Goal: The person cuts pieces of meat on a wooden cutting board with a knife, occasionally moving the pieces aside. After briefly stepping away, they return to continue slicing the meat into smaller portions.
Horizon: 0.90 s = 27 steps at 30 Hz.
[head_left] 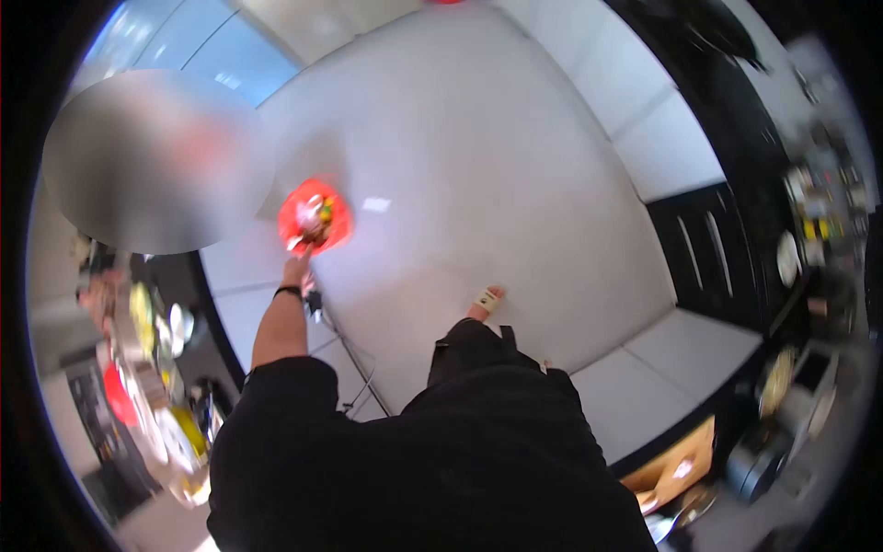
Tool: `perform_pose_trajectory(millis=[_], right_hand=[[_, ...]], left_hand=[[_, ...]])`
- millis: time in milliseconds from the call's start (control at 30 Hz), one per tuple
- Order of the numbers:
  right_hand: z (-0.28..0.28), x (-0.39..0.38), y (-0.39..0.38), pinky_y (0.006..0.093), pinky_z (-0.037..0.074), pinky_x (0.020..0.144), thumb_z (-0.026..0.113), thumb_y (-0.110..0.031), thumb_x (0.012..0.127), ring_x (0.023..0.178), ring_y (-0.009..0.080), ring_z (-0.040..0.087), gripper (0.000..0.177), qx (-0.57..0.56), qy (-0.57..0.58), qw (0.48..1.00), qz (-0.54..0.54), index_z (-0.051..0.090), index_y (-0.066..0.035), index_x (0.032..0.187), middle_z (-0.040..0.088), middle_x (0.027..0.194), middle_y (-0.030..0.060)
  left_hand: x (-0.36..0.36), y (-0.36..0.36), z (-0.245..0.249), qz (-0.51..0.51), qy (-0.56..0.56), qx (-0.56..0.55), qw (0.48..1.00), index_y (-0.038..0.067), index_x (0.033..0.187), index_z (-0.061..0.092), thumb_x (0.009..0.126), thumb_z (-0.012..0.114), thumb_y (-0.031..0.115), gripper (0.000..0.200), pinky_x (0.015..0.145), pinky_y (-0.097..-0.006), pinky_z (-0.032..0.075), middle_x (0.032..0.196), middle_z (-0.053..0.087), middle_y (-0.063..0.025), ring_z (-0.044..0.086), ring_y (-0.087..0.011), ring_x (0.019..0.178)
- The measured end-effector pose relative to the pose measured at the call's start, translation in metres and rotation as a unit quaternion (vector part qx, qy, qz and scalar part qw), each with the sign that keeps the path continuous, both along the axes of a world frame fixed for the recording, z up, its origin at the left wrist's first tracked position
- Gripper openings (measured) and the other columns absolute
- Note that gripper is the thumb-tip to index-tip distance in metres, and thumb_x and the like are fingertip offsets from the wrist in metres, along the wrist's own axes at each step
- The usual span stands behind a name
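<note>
My left arm stretches forward and down to the floor, a dark band around its wrist. My left hand [296, 270] is right at the near rim of a red bin or bag [340, 225], overlapping its edge. Motion blur smears the fingers, so I cannot tell whether they grip anything. Inside the red container lies mixed waste [316, 216] with yellow, green, brown and pale pieces. My right hand is out of view.
A white piece of paper [375, 204] lies on the grey floor beside the container. Counters loaded with dishes [179, 327] run along the left; a dark-drawered cabinet [704, 253] stands right. A wooden board [676, 465] is at lower right. My sandalled foot [488, 299] is ahead.
</note>
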State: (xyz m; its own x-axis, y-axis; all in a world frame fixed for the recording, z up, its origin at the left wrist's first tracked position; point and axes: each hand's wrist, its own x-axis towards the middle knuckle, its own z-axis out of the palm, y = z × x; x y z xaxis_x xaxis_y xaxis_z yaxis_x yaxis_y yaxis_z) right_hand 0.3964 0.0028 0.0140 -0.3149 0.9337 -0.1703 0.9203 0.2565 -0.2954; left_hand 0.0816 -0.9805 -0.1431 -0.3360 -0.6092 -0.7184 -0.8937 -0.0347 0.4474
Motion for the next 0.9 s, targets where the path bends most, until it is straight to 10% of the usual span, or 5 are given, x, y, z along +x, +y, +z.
perform_pose_trajectory(millis=[133,200,300,633,900], right_hand=[[-0.002,0.066,-0.01,0.0436,0.053,0.097,0.05,0.004,0.093,0.105,0.0362,0.065,0.033,-0.033,0.088,0.99,-0.102,0.066,0.009,0.121,0.071,0.107,0.0227],[-0.02,0.105,-0.019,0.0427,0.053,0.095,0.049,0.004,0.093,0.103,0.0351,0.065,0.032,-0.034,0.093,0.988,-0.115,0.065,0.009,0.121,0.071,0.105,0.0216],[-0.079,0.165,-0.026,0.0562,0.041,0.117,0.049,0.004,0.09,0.134,0.0487,0.052,0.057,0.044,-0.003,0.999,-0.032,0.05,0.011,0.146,0.06,0.138,0.0325],[0.056,0.08,-0.062,0.0593,0.059,0.071,0.05,-0.015,0.103,0.077,0.0486,0.074,0.022,0.013,-0.005,0.98,-0.2,0.062,-0.002,0.117,0.073,0.081,0.0296],[0.083,0.095,-0.046,0.0561,0.059,0.081,0.053,-0.013,0.102,0.088,0.0489,0.073,0.024,-0.063,0.126,0.954,-0.265,0.069,-0.003,0.117,0.074,0.089,0.0283]], left_hand=[[-0.058,0.13,-0.01,-0.103,0.001,0.058,0.993,0.023,0.081,0.052,0.093,0.078,0.052,0.041,0.049,-0.04,0.029,0.061,0.029,0.0023,0.037,-0.0173,0.053],[-0.101,0.143,-0.096,-0.33,-0.059,0.208,0.919,0.017,0.098,0.063,0.092,0.08,0.043,0.032,0.058,-0.0439,0.046,0.07,0.054,-0.0055,0.058,-0.0239,0.066],[-0.159,0.311,-0.151,-0.825,0.238,-0.15,0.49,0.008,0.128,0.075,0.096,0.073,0.032,0.04,0.083,-0.0476,0.061,0.103,0.078,-0.0196,0.076,-0.0374,0.098],[-0.057,1.037,0.19,-0.876,0.406,0.137,0.223,0.006,0.13,0.072,0.101,0.074,0.025,0.035,0.092,-0.0426,0.061,0.117,0.077,-0.0199,0.076,-0.0333,0.108],[0.161,1.23,0.182,-0.908,0.362,0.196,-0.073,0.0,0.125,0.072,0.09,0.082,0.027,0.046,0.099,-0.0431,0.057,0.119,0.074,-0.0218,0.072,-0.0387,0.112]])
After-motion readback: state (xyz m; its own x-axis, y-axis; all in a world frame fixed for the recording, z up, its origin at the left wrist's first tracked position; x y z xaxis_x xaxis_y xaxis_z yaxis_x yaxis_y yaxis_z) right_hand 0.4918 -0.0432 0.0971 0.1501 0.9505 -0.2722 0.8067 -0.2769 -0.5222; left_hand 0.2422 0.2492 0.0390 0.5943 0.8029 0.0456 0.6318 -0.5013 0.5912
